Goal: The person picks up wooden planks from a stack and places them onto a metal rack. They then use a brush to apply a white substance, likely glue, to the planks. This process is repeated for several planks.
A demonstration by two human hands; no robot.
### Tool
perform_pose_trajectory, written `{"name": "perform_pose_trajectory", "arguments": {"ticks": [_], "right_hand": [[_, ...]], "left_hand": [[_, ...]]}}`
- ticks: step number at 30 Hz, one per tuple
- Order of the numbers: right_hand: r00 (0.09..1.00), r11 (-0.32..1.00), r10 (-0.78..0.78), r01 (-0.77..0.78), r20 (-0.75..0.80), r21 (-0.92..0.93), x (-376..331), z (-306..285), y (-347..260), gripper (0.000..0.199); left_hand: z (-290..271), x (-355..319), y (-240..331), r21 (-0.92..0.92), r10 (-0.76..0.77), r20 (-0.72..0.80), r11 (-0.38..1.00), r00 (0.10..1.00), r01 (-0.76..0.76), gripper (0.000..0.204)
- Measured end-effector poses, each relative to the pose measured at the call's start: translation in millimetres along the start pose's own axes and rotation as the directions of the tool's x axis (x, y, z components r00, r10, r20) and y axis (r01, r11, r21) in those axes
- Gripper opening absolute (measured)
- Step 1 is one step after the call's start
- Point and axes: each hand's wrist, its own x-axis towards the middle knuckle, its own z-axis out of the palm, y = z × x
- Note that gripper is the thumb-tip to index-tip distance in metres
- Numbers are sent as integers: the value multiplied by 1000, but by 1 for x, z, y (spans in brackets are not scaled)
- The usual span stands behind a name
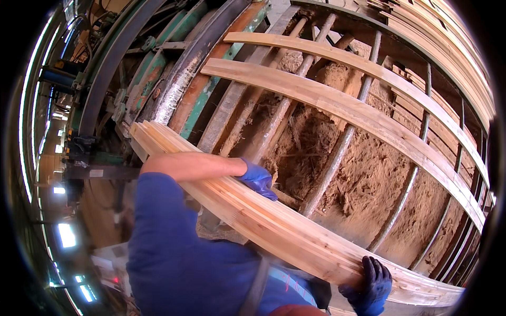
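Nearest the camera, a blue sleeve (179,263) fills the lower middle of the view, with the bare forearm running up from it to the left hand (257,180) in a blue glove. That hand lies over the top of a bundle of long pale wooden slats (274,224), its fingers curled down over the far edge. How many slats the bundle holds cannot be counted exactly; several thin edges show at its upper left end. The right hand (369,287), also in a blue glove, grips the near edge of the same bundle low in the view, fingers wrapped up over the wood. Both hands are closed on the bundle, which slants from upper left to lower right across the person's body.

Beyond it, two more wooden boards lie apart on a rack of metal rails (337,152): a wide board (363,118) and a narrower board (369,66) farther off. At least five rails can be made out. Under the rails lies a heap of brown sawdust (363,184). To the left stands a green machine frame (153,68). A stack of further boards (464,58) curves along the upper right edge.
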Motion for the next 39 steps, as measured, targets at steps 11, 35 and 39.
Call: {"name": "perform_pose_trajectory", "arguments": {"ticks": [11,35,39], "right_hand": [[992,989,-127,125,-26,-75,27,-5,20,62],[839,915,-377,404,-393,-15,8,67,84,57],[900,895,-422,433,-107,107,-57,90,59,37]], "left_hand": [[-46,-64,82,257,226,-706,965,671,-54,51],[218,41,157,124,104,-992,920,75,373,30],[184,57,150,77,60,-996,926,59,369,26]]}}
